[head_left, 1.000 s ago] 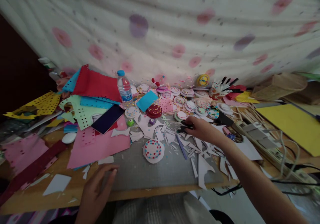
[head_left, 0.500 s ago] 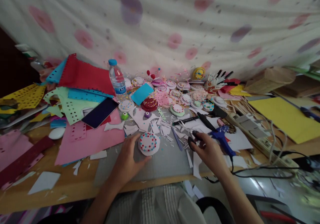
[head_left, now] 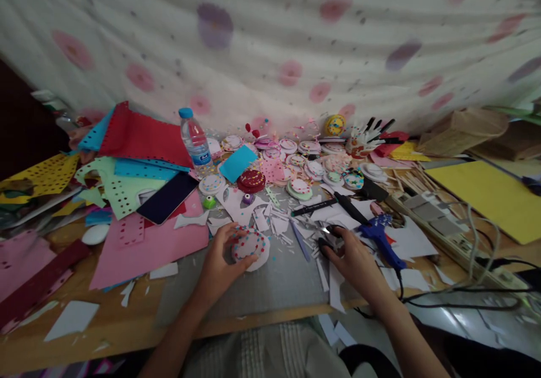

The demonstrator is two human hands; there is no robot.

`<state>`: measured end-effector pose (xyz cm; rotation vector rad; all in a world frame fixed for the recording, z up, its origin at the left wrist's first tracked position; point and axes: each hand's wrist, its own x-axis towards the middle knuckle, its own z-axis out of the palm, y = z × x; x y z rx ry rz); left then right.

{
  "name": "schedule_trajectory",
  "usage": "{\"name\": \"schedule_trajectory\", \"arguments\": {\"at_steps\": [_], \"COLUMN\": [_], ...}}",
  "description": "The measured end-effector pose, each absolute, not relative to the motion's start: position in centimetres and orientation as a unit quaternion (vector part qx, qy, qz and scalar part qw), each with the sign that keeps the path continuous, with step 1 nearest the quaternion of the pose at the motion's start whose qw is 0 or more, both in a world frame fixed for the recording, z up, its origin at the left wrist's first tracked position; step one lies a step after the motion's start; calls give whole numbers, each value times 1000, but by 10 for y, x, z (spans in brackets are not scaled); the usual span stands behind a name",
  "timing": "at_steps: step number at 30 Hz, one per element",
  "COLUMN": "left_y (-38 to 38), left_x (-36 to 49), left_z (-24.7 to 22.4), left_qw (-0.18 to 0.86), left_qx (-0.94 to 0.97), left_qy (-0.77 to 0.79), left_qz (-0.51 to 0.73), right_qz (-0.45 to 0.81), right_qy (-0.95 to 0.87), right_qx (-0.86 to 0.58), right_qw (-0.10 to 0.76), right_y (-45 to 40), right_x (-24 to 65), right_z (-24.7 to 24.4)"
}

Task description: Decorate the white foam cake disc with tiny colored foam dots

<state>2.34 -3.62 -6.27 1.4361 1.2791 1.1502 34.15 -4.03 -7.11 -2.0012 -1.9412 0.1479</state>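
Note:
A small round white craft cake [head_left: 250,247], dotted with red and blue bits, sits on the grey mat [head_left: 253,290] with a wider white disc under it. My left hand [head_left: 224,254] closes on its upper tier, thumb in front and fingers behind. To the right, my right hand [head_left: 349,254] has its fingers in the black handles of a pair of scissors [head_left: 324,229], whose blades point left over white scraps. Just left of the scissors lies a thin purple stick [head_left: 300,241]. A blue glue gun [head_left: 378,234] rests beyond my right hand.
Several decorated discs [head_left: 252,181] line the back beside a water bottle [head_left: 196,144]. A dark phone [head_left: 168,198] lies on coloured sheets at left. At right are a power strip [head_left: 443,234] with cables, a yellow sheet [head_left: 490,192] and a pen cup [head_left: 358,148].
My left fingers have come in over the craft cake and now grip its top tier. My right hand stays with the scissors, shifted slightly. The view has tilted a little.

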Motion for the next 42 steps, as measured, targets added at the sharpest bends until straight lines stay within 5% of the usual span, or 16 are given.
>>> {"name": "schedule_trajectory", "arguments": {"at_steps": [4, 13, 19, 33, 42], "left_y": [-32, -33, -34, -32, -28], "left_x": [22, 14, 13, -13, -21], "left_z": [-60, -66, -67, -78, -84], "left_qw": [519, 279, 234, 294, 308], "left_qx": [530, 755, 786, 776, 750], "left_qy": [465, 511, 509, 482, 495], "left_qz": [483, 300, 262, 280, 312], "right_qz": [38, 30, 71, 104, 180], "right_qy": [-691, -692, -709, -717, -701], "right_qx": [-697, -690, -655, -687, -656], "right_qw": [188, 208, 251, 62, 216], "right_y": [-45, -52, -62, -30, -32], "right_x": [342, 339, 317, 258, 277], "right_z": [-68, -55, -41, -45, -53]}}
